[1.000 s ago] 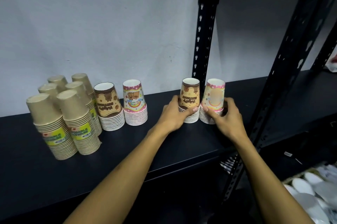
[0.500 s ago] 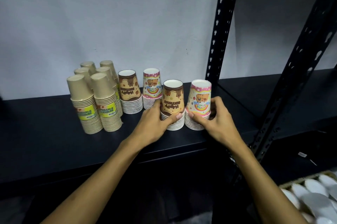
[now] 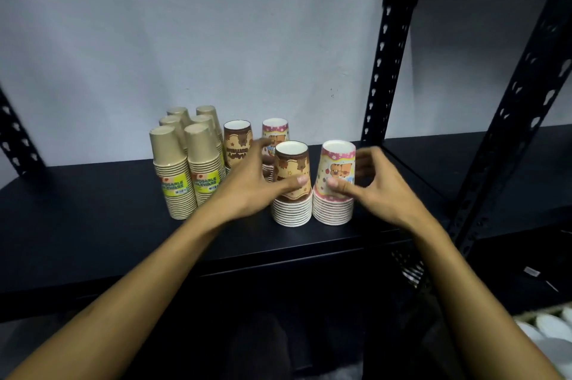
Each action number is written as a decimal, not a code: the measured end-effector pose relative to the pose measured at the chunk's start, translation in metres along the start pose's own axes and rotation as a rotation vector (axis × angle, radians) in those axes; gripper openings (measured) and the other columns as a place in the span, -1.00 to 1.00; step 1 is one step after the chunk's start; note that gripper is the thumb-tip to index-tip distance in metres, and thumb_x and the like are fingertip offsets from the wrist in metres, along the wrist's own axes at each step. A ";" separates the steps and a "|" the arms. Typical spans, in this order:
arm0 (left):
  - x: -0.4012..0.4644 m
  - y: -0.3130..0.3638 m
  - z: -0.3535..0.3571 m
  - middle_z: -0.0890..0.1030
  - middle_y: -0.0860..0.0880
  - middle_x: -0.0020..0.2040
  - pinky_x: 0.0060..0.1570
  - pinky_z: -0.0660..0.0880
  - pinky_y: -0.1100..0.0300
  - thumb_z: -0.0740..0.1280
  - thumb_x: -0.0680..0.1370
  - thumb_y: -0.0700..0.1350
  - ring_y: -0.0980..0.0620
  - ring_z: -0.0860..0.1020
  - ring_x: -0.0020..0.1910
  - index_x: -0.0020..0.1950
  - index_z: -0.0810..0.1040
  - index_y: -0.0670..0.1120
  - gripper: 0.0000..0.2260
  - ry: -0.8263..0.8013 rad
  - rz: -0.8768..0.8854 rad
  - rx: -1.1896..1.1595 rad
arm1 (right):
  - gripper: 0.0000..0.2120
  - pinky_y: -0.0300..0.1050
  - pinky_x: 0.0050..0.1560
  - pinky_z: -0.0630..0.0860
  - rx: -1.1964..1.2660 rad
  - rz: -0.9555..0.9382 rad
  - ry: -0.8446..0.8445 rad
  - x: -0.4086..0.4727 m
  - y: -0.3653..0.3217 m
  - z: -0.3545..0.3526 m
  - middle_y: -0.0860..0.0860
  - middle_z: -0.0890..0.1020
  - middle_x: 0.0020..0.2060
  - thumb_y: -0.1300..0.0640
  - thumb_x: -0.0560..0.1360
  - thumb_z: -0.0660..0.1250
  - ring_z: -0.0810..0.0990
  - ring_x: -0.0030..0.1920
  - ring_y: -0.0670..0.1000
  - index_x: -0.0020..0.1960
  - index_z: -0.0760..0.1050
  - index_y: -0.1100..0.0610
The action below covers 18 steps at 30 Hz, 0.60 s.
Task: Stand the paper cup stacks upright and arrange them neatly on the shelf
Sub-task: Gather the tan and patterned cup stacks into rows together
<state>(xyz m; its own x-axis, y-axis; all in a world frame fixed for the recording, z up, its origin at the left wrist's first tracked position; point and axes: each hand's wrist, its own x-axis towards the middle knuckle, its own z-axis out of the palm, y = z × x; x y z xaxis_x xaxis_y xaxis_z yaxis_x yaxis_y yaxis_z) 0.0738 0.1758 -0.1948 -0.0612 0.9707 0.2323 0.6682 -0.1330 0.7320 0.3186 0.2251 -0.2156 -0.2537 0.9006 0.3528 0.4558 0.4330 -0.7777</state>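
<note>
A person's two bare hands work at a pair of upside-down paper cup stacks standing upright near the front edge of a black metal shelf (image 3: 93, 224), seen from a head-worn camera. The left hand (image 3: 250, 184) curls loosely around the brown-patterned stack (image 3: 292, 190), its thumb lying across the front of the top cup and its fingers reaching behind toward 11 o'clock; motion blur hides whether the fingers press the cup or merely frame it. The right hand (image 3: 376, 187) is half open beside the pink-rimmed cartoon stack (image 3: 334, 190), thumb tip touching the cup's front, the other fingers spread and curved off the far side at 3 o'clock, apparently clear of the paper. The two stacks stand just beside each other, rims almost touching. Behind them, toward 12 o'clock against the pale wall (image 3: 185, 23), stand a second brown stack (image 3: 237, 144) and a second pink stack (image 3: 275, 132), partly hidden by the left hand. At 9 o'clock from these, six taller stacks of plain kraft cups (image 3: 188, 159) are grouped in two close rows, the front two bearing yellow-green labels. A perforated black upright (image 3: 387, 48) rises at 1 o'clock, and white plates (image 3: 548, 333) show at the lower right, below the shelf.
</note>
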 end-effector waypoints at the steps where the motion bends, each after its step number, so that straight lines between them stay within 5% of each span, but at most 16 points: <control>1: 0.003 0.006 -0.006 0.52 0.01 0.39 0.32 0.50 -0.05 0.52 0.33 0.30 0.03 0.55 0.28 0.54 0.22 0.05 -0.10 0.008 0.038 0.003 | -0.20 -0.23 0.08 0.58 0.025 -0.023 0.007 0.005 -0.005 -0.006 -0.09 0.61 0.12 -0.29 0.25 0.57 0.62 0.10 -0.15 0.34 0.40 0.04; 6: 0.025 0.036 -0.029 0.57 0.02 0.28 0.22 0.50 0.10 0.50 0.45 0.18 0.03 0.59 0.20 0.51 0.32 0.11 -0.31 -0.060 0.252 0.263 | -0.37 -0.36 -0.07 0.56 -0.053 -0.073 -0.155 0.029 -0.028 -0.020 -0.02 0.61 0.08 0.02 0.41 0.58 0.62 0.09 -0.10 0.40 0.41 0.06; 13: 0.045 0.041 -0.067 0.64 0.00 0.28 0.07 0.41 0.20 0.45 0.52 0.15 -0.04 0.57 0.24 0.35 0.58 0.04 -0.57 -0.255 0.292 0.663 | -0.50 -0.29 0.03 0.60 -0.044 -0.165 -0.198 0.053 -0.028 0.000 0.02 0.68 0.06 0.06 0.38 0.60 0.67 0.04 -0.08 0.26 0.54 0.14; 18: 0.051 0.032 -0.084 0.63 0.01 0.31 0.24 0.48 0.06 0.48 0.50 0.14 -0.05 0.56 0.30 0.38 0.56 0.06 -0.53 -0.268 0.236 0.750 | -0.50 -0.22 0.03 0.61 -0.031 -0.185 -0.217 0.072 -0.034 0.027 -0.01 0.66 0.08 0.05 0.39 0.60 0.65 0.05 -0.02 0.25 0.53 0.12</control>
<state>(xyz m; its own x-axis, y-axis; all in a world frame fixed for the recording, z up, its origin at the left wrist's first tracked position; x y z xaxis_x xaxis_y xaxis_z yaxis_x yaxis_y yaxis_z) 0.0296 0.2044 -0.1052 0.2578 0.9614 0.0966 0.9641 -0.2626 0.0399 0.2615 0.2741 -0.1781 -0.5101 0.7786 0.3654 0.4094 0.5935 -0.6929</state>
